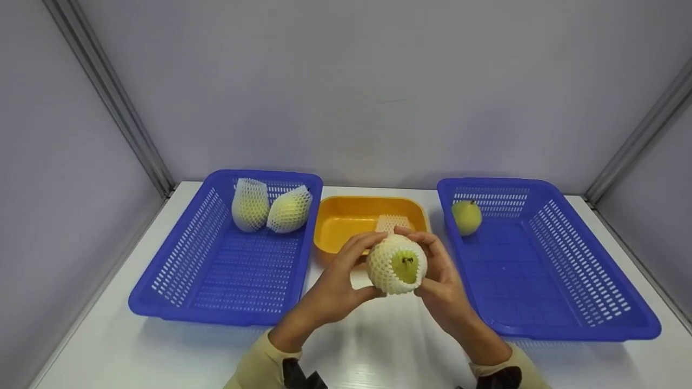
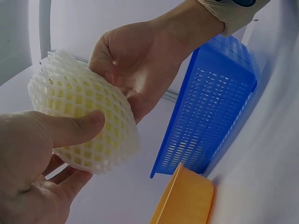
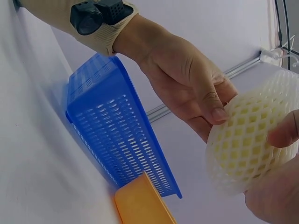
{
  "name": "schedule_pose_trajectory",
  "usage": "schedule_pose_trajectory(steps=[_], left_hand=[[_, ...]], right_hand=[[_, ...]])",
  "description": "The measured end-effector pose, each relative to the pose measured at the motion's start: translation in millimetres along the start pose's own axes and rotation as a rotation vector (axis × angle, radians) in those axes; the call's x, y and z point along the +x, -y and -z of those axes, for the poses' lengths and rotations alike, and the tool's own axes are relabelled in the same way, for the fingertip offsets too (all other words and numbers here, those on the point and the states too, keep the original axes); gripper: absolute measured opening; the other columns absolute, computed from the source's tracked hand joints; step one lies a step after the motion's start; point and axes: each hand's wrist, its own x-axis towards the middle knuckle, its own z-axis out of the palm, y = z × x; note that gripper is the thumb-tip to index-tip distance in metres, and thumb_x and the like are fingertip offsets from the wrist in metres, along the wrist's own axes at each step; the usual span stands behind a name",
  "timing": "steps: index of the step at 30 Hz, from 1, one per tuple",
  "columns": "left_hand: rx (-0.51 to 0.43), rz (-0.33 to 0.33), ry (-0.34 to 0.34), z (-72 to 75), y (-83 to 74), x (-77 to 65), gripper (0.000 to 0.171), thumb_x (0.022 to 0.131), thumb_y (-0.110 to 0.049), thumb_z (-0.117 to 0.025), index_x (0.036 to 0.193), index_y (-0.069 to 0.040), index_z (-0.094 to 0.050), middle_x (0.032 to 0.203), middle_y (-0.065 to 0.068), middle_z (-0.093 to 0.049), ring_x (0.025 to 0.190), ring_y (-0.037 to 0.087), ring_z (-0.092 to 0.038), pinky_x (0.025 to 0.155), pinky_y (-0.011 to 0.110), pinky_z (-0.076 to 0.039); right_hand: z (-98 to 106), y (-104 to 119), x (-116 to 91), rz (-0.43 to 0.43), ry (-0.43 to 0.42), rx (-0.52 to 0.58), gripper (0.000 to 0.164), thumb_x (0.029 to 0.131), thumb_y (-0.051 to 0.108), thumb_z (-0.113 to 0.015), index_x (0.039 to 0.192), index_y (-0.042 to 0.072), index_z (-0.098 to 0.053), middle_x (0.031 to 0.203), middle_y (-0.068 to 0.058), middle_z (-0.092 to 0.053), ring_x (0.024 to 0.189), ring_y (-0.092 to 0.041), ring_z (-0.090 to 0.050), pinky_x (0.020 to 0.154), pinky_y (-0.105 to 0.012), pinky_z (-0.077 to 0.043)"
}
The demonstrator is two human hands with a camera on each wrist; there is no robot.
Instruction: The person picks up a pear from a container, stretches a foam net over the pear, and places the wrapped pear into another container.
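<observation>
A green pear point(image 1: 404, 266) in a white foam net sleeve point(image 1: 385, 265) is held up above the table between both hands, its stem end showing through the sleeve's opening. My left hand point(image 1: 338, 283) grips it from the left, thumb below and fingers over the top in the head view. From the other side my right hand point(image 1: 443, 283) grips the sleeve. In the left wrist view the netting point(image 2: 86, 114) lies stretched around the fruit, with the left thumb across it. The right wrist view shows fingers of both hands on the net point(image 3: 252, 135).
At left stands a blue basket point(image 1: 216, 319) with two net-sleeved pears point(image 1: 251, 208). Another blue basket point(image 1: 573, 332) at right holds one bare pear point(image 1: 466, 217). Between them, behind the hands, sits a yellow bin point(image 1: 340, 224) with foam netting point(image 1: 392, 222) inside. A wall rises behind.
</observation>
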Motion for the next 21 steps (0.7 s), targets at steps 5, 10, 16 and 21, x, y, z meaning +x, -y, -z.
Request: schedule_pose_trajectory(steps=[5, 10, 16, 21], left_hand=[[-0.025, 0.041, 0.012, -2.1, 18.3, -1.8, 0.079, 0.079, -0.012, -0.075, 0.143, -0.015, -0.029, 0.143, 0.001, -0.034, 0.127, 0.018, -0.039, 0.104, 0.031, -0.038], [-0.075, 0.106, 0.001, -0.7, 16.1, -2.6, 0.077, 0.085, -0.023, -0.070, 0.146, -0.018, -0.024, 0.141, -0.001, -0.036, 0.120, 0.017, -0.044, 0.101, 0.033, -0.041], [-0.101, 0.191, -0.023, 1.9, -0.2, -2.1, 0.089, 0.079, -0.018, -0.076, 0.148, -0.013, -0.020, 0.143, 0.002, -0.035, 0.118, 0.016, -0.044, 0.099, 0.034, -0.042], [-0.087, 0.217, -0.058, 5.0, -17.2, -1.4, 0.086, 0.076, -0.015, -0.078, 0.144, -0.006, -0.026, 0.137, 0.006, -0.041, 0.115, 0.017, -0.046, 0.097, 0.034, -0.043]], right_hand=[[1, 2, 0, -0.034, -0.010, 0.000, 0.067, 0.071, -0.019, -0.037, 0.135, 0.001, -0.028, 0.143, -0.018, -0.030, 0.123, -0.027, -0.038, 0.100, -0.034, -0.040], [0, 2, 1, -0.088, -0.035, -0.001, 0.065, 0.080, -0.011, -0.037, 0.141, 0.004, -0.021, 0.144, -0.012, -0.028, 0.125, -0.024, -0.036, 0.104, -0.033, -0.036], [-4, 1, 0, -0.123, -0.050, -0.057, 0.063, 0.089, -0.001, -0.051, 0.143, 0.004, -0.019, 0.146, -0.015, -0.026, 0.129, -0.026, -0.033, 0.107, -0.032, -0.034], [-7, 0, -1, -0.161, -0.078, -0.100, 0.065, 0.088, -0.001, -0.057, 0.143, 0.003, -0.022, 0.145, -0.017, -0.029, 0.130, -0.028, -0.033, 0.106, -0.031, -0.035]])
